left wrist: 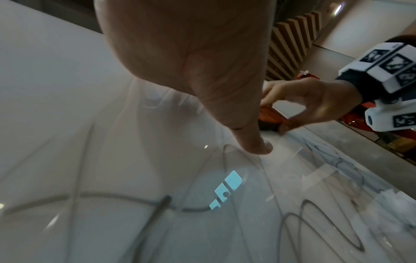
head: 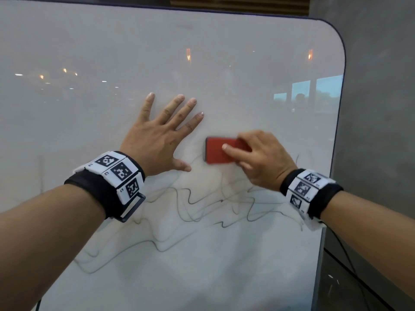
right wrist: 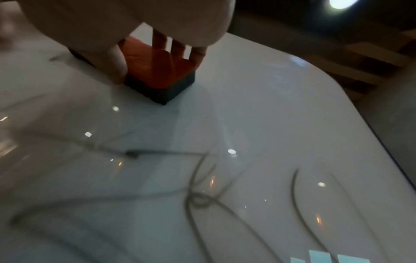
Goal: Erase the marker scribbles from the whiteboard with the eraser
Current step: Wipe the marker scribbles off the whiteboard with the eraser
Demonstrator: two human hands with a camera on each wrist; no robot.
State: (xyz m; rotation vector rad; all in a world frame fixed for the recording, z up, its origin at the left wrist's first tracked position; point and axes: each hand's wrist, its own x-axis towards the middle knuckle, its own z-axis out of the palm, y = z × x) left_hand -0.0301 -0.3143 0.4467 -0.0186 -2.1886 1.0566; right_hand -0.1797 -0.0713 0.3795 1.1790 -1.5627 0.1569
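Note:
A tall whiteboard [head: 224, 52] stands upright before me. Black marker scribbles [head: 202, 205] wander across its lower half, and they show close up as scribbles [left wrist: 315, 222] in the left wrist view and scribbles [right wrist: 202, 199] in the right wrist view. My right hand [head: 260, 158] grips a red eraser [head: 217, 151] with a dark felt underside and holds it flat on the board just above the scribbles. In the right wrist view the eraser [right wrist: 157, 69] sits between thumb and fingers. My left hand [head: 161, 133] presses flat on the board with fingers spread, just left of the eraser.
A grey concrete wall [head: 377, 108] rises right of the board's rounded corner. Black cables [head: 350, 265] run over the floor at lower right. Wooden slats [head: 238, 3] show above the board's top edge. The upper half of the board bears only reflections.

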